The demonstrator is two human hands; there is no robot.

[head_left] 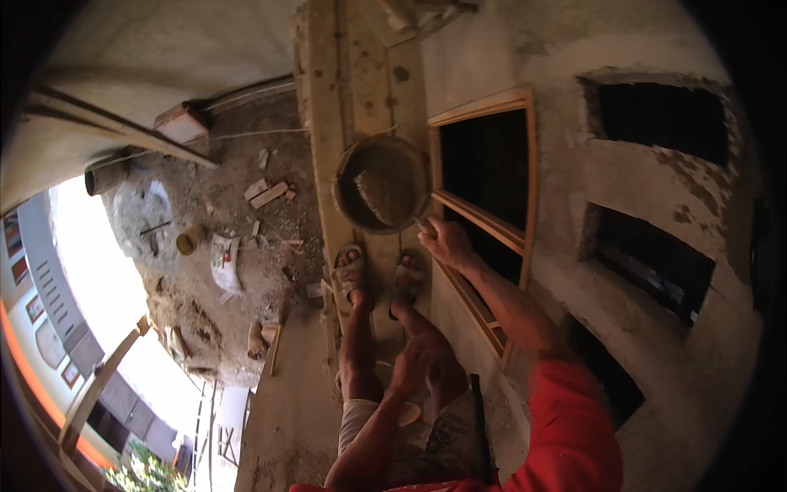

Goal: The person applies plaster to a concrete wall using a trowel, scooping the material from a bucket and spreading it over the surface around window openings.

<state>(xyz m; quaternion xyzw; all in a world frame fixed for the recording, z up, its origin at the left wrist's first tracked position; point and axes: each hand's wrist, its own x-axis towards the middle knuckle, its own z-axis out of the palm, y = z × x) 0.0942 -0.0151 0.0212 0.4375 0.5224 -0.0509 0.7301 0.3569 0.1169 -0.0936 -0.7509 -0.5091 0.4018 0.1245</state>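
We look down along a wooden scaffold plank (pixel 361 98) set against a rough plastered wall (pixel 574 180). Both our feet, in grey sandals (pixel 351 275), stand on the plank. A round mortar pan (pixel 381 182) sits on the plank just ahead of the feet, partly filled with grey mortar; a trowel blade (pixel 382 198) lies tilted inside it.

Our right hand (pixel 443 241) is at the near right rim of the pan, fingers curled closed around what appears to be the trowel handle, though the handle itself is mostly hidden. The right arm wears a red sleeve (pixel 566 426).

Our left hand (pixel 418 354) hangs low by the knees, fingers bent inward; we cannot tell whether it grips anything.

To the right of the pan, a wooden window frame (pixel 484 213) is set in the wall. Far below on the left, rubble-strewn ground (pixel 213 246) carries a sack (pixel 223 261), a small bucket (pixel 190 239) and scattered brick pieces (pixel 267 193).
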